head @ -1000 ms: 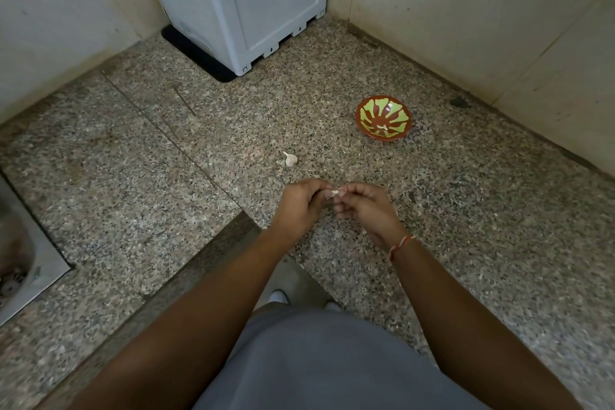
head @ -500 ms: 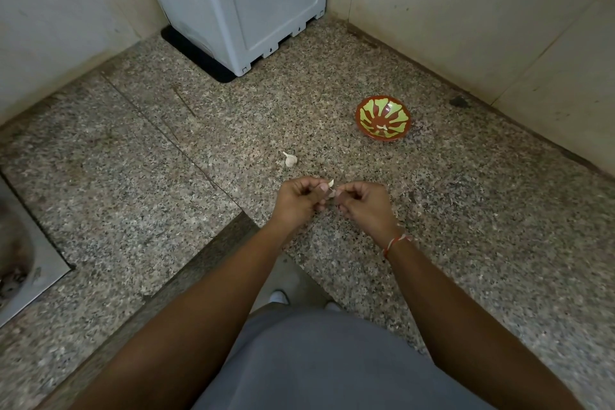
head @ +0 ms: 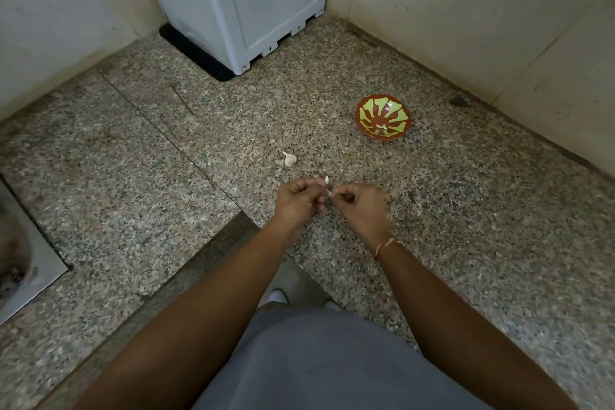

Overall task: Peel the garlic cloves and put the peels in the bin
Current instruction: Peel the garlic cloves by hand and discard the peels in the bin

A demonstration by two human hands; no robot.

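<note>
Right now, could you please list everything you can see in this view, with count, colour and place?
garlic clove: one, white, held between both hands
garlic bulb: one, white, on the counter beyond the hands
bowl: one, red and green, on the counter to the right, a pale bit inside
appliance: one, grey-white, back corner
counter: one, speckled granite
sink: one, steel, left edge
wrist thread: one, red and white, right wrist
left hand: pinches the clove
right hand: pinches its peel
</note>
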